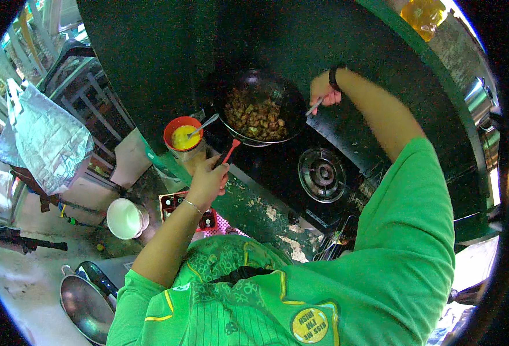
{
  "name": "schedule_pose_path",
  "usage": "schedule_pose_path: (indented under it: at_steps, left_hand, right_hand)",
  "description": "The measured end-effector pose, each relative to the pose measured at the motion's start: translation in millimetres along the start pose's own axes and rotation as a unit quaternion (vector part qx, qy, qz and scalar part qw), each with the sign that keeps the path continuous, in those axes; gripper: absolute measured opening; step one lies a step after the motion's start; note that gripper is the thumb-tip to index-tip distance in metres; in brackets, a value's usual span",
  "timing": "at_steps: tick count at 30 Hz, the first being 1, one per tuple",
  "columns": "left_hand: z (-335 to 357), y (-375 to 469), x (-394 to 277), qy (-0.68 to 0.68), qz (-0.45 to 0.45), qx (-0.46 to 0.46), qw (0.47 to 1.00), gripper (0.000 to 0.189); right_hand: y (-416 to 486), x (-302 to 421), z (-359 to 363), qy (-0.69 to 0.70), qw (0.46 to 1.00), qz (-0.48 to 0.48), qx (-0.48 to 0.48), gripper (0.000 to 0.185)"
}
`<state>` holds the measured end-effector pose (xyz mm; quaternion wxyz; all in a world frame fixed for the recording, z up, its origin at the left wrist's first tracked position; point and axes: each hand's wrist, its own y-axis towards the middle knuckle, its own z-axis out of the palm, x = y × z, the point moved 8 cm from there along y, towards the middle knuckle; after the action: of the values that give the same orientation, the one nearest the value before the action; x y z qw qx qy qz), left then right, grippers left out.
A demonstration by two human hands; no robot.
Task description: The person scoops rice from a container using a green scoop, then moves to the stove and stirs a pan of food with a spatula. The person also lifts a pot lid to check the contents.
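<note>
A dark wok (254,140) holding browned, chopped food (256,114) sits on the far burner of a black gas stove. At its right rim, my right hand (326,91) grips a thin metal handle (315,106); what the handle's far end is cannot be made out. My left hand (211,179) is closed around a slim red-and-black implement (233,149), its red end just short of the wok's near rim. Left of the wok is a red-orange bowl (166,132) containing yellow liquid like beaten egg (181,139). A metal utensil (209,123) leans in the bowl.
A second burner (322,175) lies right of the wok, on a green counter (254,199) with chipped paint. Below my left arm are a crate of bottles (168,203) and a white bucket (127,219). A pan (85,307) is at lower left, a steel pot (478,99) far right.
</note>
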<state>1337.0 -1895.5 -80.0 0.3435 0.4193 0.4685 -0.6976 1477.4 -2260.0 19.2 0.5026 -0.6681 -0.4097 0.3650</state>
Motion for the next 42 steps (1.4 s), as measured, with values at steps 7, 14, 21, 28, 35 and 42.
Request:
schedule_pose_path:
  at_steps: [7,14,21,28,35,42]
  left_hand:
    - [2,4,2,0.037,0.020,-0.002,0.999,0.039]
    - [9,-2,7,0.005,0.012,-0.004,1.000,0.041]
    - [14,-11,6,-0.011,0.000,-0.016,1.000,0.042]
    - [6,-3,8,-0.056,-0.050,-0.010,0.997,0.040]
    - [3,1,11,-0.066,-0.049,0.010,0.997,0.026]
    - [3,-1,11,-0.060,-0.042,0.006,0.997,0.020]
  right_hand:
    - [56,19,51,0.237,0.949,-0.200,-0.055,0.028]
    - [63,38,49,0.320,0.904,-0.256,-0.122,0.031]
    - [12,28,-2,-0.009,0.881,-0.209,-0.424,0.026]
    - [-91,47,-5,-0.292,0.737,-0.091,-0.603,0.017]
    - [-109,89,-9,-0.380,0.730,-0.037,-0.567,0.027]
    - [-44,32,-46,-0.338,0.862,0.083,-0.367,0.025]
